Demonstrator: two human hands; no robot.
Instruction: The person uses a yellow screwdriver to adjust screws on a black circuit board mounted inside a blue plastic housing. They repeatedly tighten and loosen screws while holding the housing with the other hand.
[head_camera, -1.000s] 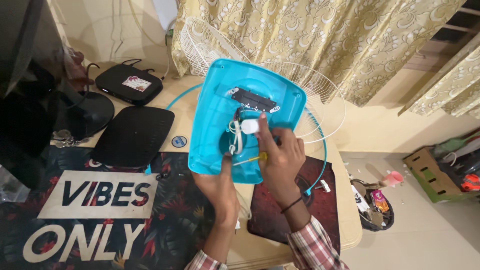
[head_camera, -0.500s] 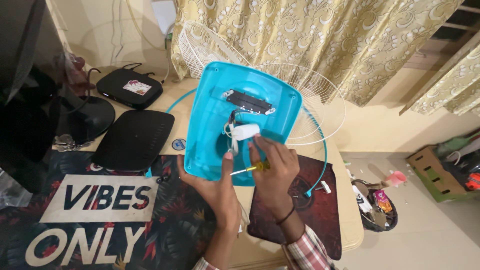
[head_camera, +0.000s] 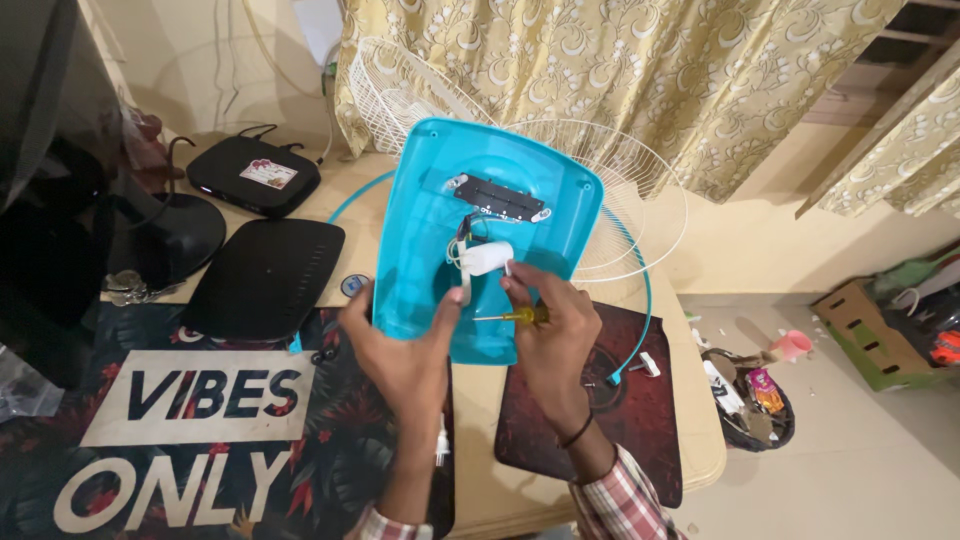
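My left hand (head_camera: 405, 345) grips the lower edge of a turquoise plastic housing (head_camera: 430, 215), held tilted up over the table, its thumb inside near a white capsule-shaped part (head_camera: 487, 257) with thin wires. My right hand (head_camera: 550, 335) holds a small yellow-handled screwdriver (head_camera: 515, 316) across its fingers, fingertips touching the white part. A black strip with metal tabs (head_camera: 498, 199) sits higher inside the housing.
Two black router-like boxes (head_camera: 262, 278) (head_camera: 252, 175) lie at left by a black dish (head_camera: 190, 230). White wire fan grilles (head_camera: 620, 180) stand behind the housing. A dark red mat (head_camera: 640, 420) and printed black mat (head_camera: 180, 440) cover the table. A cluttered bin (head_camera: 745, 400) and cardboard box (head_camera: 870, 330) sit on the floor at right.
The housing has shifted slightly left and lower in view. My right hand slid down from the white part to its lower edge, the screwdriver still in it. My left hand keeps its grip.
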